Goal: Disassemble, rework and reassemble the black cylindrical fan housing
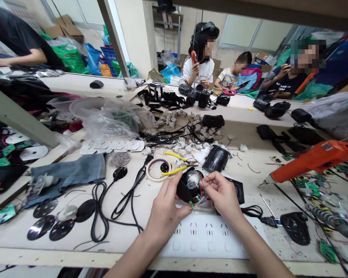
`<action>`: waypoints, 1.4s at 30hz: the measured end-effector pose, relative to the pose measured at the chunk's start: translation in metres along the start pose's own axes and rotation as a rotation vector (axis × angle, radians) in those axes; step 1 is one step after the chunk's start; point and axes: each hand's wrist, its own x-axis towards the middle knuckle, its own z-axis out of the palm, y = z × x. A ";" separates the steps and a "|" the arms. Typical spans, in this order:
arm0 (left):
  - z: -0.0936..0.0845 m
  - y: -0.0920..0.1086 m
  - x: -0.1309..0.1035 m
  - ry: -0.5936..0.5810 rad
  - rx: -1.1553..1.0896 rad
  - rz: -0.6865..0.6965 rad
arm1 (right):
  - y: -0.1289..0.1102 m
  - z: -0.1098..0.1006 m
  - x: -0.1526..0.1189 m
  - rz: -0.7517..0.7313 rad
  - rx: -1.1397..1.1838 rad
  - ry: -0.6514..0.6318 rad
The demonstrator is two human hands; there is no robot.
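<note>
In front of me, over a white power strip [210,235], a black housing [185,188] is held up, with a round clear and white part, thin wires and a small circuit board [195,200] in it. My left hand [166,204] is closed round the housing's left side, thumb near the board. The fingers of my right hand [222,193] are pinched together at the thin red wires on the housing's right side. Yellow-handled pliers [174,170] lie just behind it, beside a roll of tape [152,177].
An orange electric screwdriver [313,162] hangs at the right, above scattered green circuit boards [313,188]. Black cables [100,216] and dark discs [40,227] lie at the left. Behind are white plastic parts [176,123] and several people across the bench.
</note>
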 end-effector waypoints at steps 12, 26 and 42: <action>0.002 0.000 0.001 0.013 -0.005 0.005 | -0.001 0.001 0.001 0.017 0.002 0.008; 0.000 0.001 0.000 0.029 0.009 0.009 | 0.002 0.001 0.000 0.000 -0.008 -0.022; 0.003 -0.002 -0.009 0.011 0.054 0.051 | 0.011 -0.002 -0.006 -0.062 -0.088 -0.059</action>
